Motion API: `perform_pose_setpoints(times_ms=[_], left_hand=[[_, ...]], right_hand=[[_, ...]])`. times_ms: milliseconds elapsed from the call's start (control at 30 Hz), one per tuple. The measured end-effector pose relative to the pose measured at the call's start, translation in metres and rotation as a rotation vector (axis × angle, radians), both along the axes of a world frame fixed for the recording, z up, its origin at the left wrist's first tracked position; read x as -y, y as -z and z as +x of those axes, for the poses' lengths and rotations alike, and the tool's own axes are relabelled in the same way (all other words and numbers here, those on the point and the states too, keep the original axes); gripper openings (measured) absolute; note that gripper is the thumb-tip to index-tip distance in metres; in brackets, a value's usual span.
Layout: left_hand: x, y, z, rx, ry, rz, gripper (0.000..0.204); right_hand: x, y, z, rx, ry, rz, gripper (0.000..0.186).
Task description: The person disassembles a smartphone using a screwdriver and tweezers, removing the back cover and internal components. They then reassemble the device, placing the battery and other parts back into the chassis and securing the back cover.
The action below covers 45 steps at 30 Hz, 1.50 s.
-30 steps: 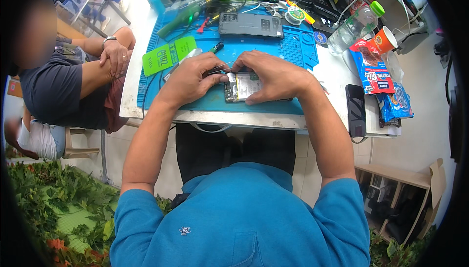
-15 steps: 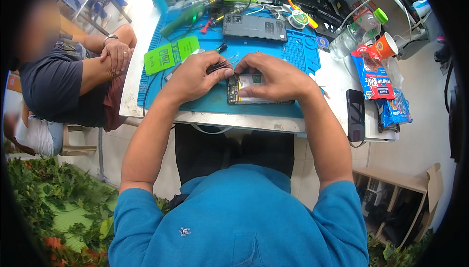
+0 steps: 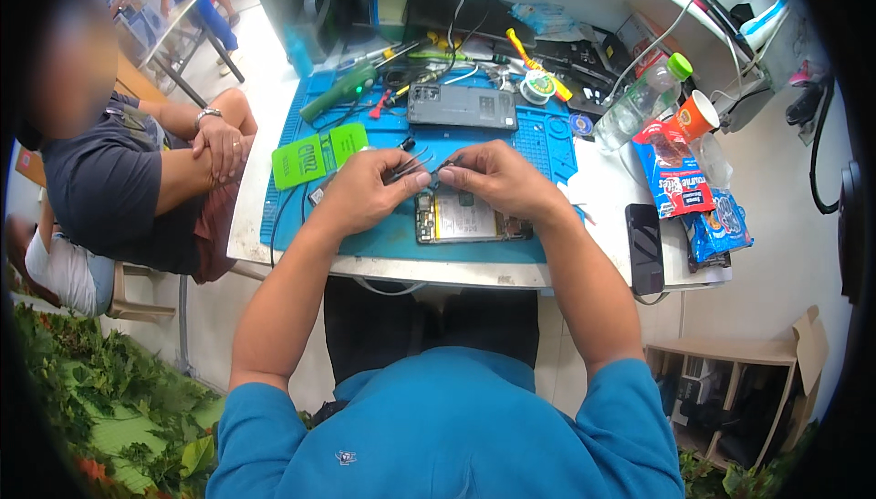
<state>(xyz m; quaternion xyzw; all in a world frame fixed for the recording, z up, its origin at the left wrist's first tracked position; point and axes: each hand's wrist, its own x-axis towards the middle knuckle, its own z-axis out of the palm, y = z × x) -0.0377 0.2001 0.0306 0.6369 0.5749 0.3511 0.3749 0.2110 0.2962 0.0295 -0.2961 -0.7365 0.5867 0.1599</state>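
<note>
An opened phone lies on the blue work mat, its pale battery and circuit board exposed. Just above its upper left part, my two hands come close together. My left hand is closed around thin metal tweezers, whose tips point up and to the right. Thumb and fingers of my right hand pinch a small dark part; its kind is too small to make out. Beyond the hands rests a dark phone back cover with camera openings. A green card lies left of my left hand.
A green screwdriver-like tool, a solder spool and cables crowd the back. To the right stand a bottle, an orange cup, snack packs and a black phone. A person sits at left.
My right hand has lifted off the opened phone, uncovering its battery, and now pinches a small dark part near the tweezers. The view has shifted, so the table appears lower.
</note>
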Motion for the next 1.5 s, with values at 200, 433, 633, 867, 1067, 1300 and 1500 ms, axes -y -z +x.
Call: perform_pose_setpoints(times_ms=[200,433,633,867,1067,1300,1500], left_hand=[[-0.005,-0.001,0.002,0.037,-0.036,-0.054,0.034],[-0.002,-0.002,0.006,0.097,-0.071,-0.105,0.033],[-0.006,0.000,0.005,0.012,-0.067,-0.030,0.036],[0.009,-0.003,0.001,-0.503,-0.092,0.268,0.024],[0.012,-0.012,-0.003,-0.519,-0.096,0.286,0.030],[-0.009,-0.045,0.008,-0.075,-0.007,0.233,0.036],[-0.025,-0.050,0.015,-0.050,0.116,0.226,0.026]], right_hand=[[-0.005,-0.002,0.004,-0.086,-0.049,-0.051,0.030],[-0.011,0.014,0.004,-0.207,0.032,-0.146,0.023],[-0.006,0.005,0.000,-0.265,0.217,-0.094,0.023],[-0.018,0.010,0.011,-0.309,0.346,-0.028,0.023],[-0.013,0.006,0.008,-0.375,0.327,0.011,0.024],[-0.001,-0.005,0.005,-0.518,0.260,0.024,0.021],[0.002,-0.009,0.011,-0.625,0.278,0.052,0.017]])
